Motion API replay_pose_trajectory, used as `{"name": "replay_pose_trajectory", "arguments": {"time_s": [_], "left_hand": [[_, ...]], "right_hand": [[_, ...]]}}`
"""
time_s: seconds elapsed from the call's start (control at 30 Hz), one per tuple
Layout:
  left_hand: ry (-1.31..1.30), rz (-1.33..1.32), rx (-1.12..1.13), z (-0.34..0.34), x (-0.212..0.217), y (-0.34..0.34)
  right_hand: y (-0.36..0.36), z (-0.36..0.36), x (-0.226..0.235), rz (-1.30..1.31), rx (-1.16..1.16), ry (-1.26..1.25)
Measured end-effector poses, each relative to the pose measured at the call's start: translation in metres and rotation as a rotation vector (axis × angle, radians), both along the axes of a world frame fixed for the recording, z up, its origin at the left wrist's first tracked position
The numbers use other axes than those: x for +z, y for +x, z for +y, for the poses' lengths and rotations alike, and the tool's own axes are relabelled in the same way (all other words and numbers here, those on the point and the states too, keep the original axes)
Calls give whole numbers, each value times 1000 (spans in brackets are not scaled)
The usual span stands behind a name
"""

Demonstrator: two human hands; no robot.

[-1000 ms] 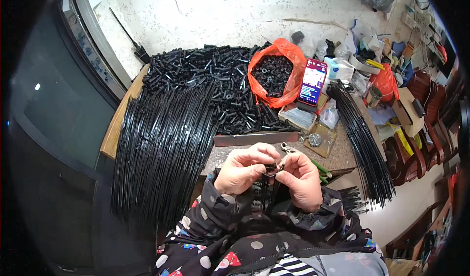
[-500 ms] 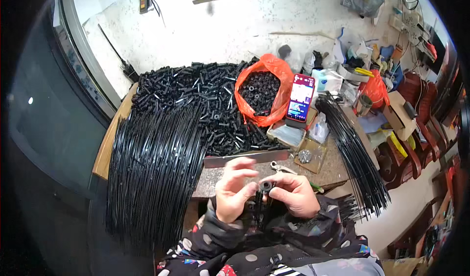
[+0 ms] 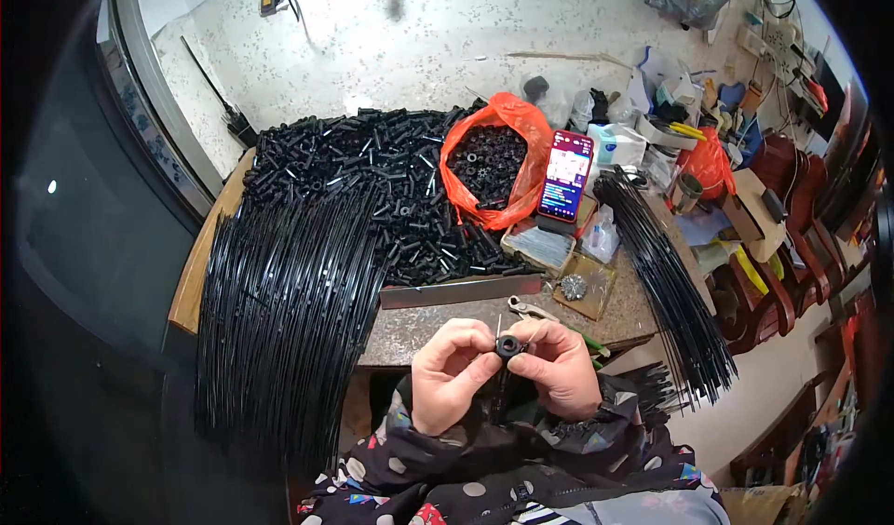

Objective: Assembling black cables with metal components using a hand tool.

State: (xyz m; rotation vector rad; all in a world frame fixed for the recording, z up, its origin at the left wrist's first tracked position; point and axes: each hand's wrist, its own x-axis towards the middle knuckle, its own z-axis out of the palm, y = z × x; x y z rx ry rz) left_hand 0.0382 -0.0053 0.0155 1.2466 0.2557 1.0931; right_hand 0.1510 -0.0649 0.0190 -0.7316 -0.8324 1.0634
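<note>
My left hand (image 3: 450, 374) and my right hand (image 3: 559, 369) meet in front of my chest at the table's near edge. Together they pinch a small black round part (image 3: 507, 345) between thumbs and fingertips. A thin black rod (image 3: 496, 390) runs down from that part between my hands toward my lap. Both sleeves are dark with coloured dots. Just beyond my right hand lie metal pliers (image 3: 527, 308) on the table.
A big bundle of long black rods (image 3: 279, 311) hangs over the table's left side, a second bundle (image 3: 666, 283) on the right. Behind lie a heap of short black tubes (image 3: 372, 171), an orange bag of black round parts (image 3: 492, 157), a lit phone (image 3: 565, 176) and a metal bar (image 3: 461, 290).
My hands have stayed together at the table edge; the small black part now shows plainly between my fingertips. The view has tilted, so the table sits lower in the picture.
</note>
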Motion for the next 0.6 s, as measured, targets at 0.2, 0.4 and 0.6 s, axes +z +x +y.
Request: {"name": "replay_pose_trajectory", "arguments": {"time_s": [0.2,0.4,0.6], "left_hand": [[119,46,15,-5,-2,-5],[548,331,216,-10,9,-11],[210,163,-300,-22,-8,-16]], "right_hand": [[-3,-5,10,-372,-76,47],[3,-5,0,-90,134,-17],[-1,-8,13,-211,214,-189]]}}
